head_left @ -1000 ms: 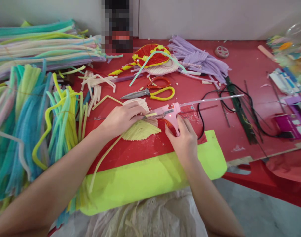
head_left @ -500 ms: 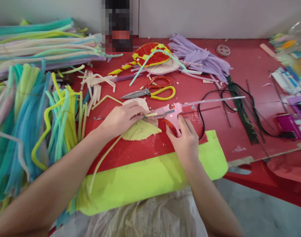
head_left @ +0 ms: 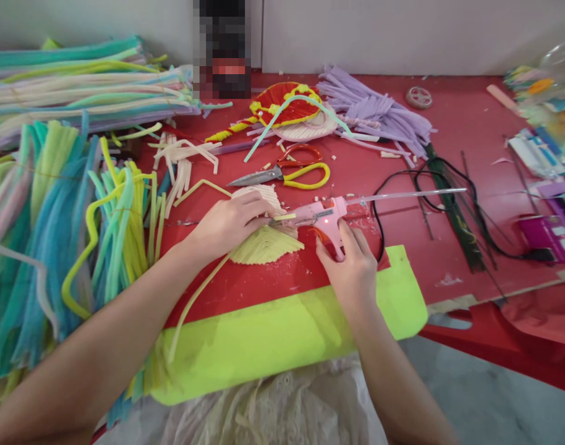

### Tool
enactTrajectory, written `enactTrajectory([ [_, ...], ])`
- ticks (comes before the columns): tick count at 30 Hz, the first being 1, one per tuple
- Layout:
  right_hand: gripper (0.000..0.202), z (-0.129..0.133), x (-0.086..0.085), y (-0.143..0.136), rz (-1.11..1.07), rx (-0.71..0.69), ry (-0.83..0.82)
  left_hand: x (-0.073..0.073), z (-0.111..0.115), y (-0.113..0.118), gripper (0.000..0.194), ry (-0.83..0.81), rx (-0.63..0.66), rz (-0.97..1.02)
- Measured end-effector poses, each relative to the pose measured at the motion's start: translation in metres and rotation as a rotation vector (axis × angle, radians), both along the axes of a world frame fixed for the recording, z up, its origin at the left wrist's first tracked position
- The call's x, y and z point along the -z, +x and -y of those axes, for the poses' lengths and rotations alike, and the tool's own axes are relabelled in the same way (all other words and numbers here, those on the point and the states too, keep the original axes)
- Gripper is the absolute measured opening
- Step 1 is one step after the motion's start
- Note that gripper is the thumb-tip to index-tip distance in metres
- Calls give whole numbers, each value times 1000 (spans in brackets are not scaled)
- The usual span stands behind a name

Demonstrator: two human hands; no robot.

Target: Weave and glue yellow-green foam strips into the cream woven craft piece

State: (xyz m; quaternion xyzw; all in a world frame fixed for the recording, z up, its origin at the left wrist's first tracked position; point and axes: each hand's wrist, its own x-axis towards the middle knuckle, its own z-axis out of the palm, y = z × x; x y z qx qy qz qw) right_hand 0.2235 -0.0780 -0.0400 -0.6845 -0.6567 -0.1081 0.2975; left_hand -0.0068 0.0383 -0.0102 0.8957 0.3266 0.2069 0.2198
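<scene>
My right hand (head_left: 352,266) is wrapped around the handle of a pink hot glue gun (head_left: 332,221), its nozzle pointing left. A clear glue stick (head_left: 416,193) sticks out of the gun's back end. My left hand (head_left: 233,217) presses down on a flat piece of pipe cleaners laid in rows, pale yellow (head_left: 266,246) in front and cream (head_left: 264,193) behind. Its fingertips are close to the nozzle and partly hidden. One pale yellow pipe cleaner (head_left: 196,296) trails from the piece toward me. Scissors (head_left: 282,175) with red and yellow handles lie just beyond.
Bundles of coloured pipe cleaners (head_left: 55,185) crowd the left side. Behind the scissors lie a red and yellow pipe-cleaner craft (head_left: 282,102) and a lilac bundle (head_left: 370,108). A black cord (head_left: 379,216) loops at right near a purple box (head_left: 549,237). A lime sheet (head_left: 264,352) covers the near edge.
The glue gun and my right hand have shifted slightly to the right and down. My left hand stays almost where it was on the pipe-cleaner piece.
</scene>
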Motion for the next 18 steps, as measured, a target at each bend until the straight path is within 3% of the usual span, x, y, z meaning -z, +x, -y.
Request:
enactTrajectory([
  [18,42,4,-4,3,-10,-14,-21,0,0,-1,25,-21,0,-21],
])
